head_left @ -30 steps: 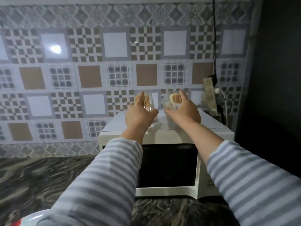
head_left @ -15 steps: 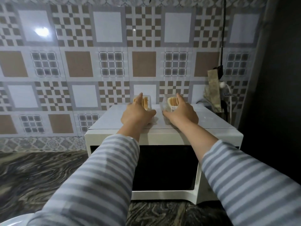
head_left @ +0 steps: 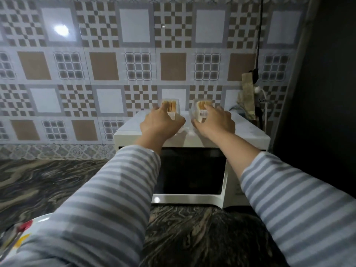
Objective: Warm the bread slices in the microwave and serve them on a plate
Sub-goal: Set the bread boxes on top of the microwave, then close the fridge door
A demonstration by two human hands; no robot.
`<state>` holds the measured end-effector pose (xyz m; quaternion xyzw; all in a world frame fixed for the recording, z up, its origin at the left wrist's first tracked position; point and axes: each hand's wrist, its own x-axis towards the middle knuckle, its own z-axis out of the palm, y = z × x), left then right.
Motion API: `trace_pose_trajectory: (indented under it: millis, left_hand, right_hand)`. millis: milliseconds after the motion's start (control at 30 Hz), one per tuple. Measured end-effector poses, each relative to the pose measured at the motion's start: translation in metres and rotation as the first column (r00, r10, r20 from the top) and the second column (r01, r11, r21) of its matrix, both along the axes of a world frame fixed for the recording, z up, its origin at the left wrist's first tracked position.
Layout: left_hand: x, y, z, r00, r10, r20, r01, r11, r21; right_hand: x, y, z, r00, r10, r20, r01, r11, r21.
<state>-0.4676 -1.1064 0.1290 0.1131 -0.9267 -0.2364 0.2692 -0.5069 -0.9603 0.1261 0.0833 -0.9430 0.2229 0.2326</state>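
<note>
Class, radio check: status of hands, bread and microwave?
Left hand grips left bread pack; right hand grips right pack. Both atop microwave, door shut.

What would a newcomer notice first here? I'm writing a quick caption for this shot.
Two hands reach onto the top of a white microwave against the tiled wall: the left hand grips one wrapped bread pack, the right hand the other bread pack. The microwave's dark door is closed, and a plate peeks in at the lower left of the dark counter.
</note>
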Motion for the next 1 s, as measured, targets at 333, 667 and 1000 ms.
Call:
trace_pose_trajectory:
  millis: [333, 667, 1000]
  left_hand:
    - [0.149, 0.029, -0.068, 0.985, -0.087, 0.147, 0.108, 0.985, -0.136]
    - [0.312, 0.073, -0.176, 0.720, -0.288, 0.632, 0.393, 0.919, -0.029]
    - [0.434, 0.158, -0.261, 0.572, -0.387, 0.723, 0.457, 0.883, 0.111]
  right_hand:
    - [0.152, 0.028, -0.076, 0.985, 0.010, 0.172, -0.020, 0.998, 0.056]
    - [0.329, 0.079, -0.182, 0.846, -0.047, 0.531, -0.019, 0.993, 0.118]
    - [0.470, 0.166, -0.264, 0.675, -0.017, 0.738, 0.005, 1.000, 0.018]
